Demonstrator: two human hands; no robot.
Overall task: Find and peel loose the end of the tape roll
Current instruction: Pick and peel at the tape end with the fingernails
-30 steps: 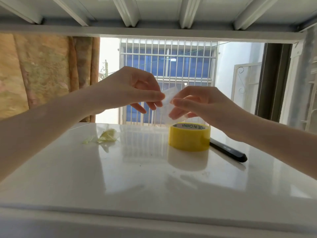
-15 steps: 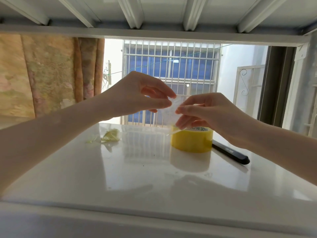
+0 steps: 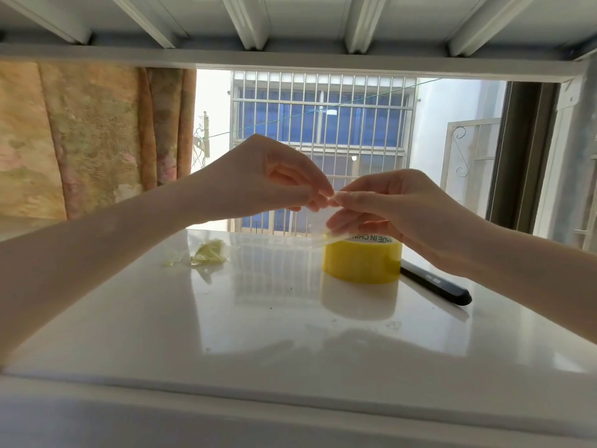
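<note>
White worktop carries the yellow tape roll near its back edge; above it, left hand and right hand both pinch a clear tape strip.

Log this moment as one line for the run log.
both hands pinch clear strip | above yellow tape roll | roll on table

Single head-worn view, low and close, facing forward across the white tabletop.
</note>
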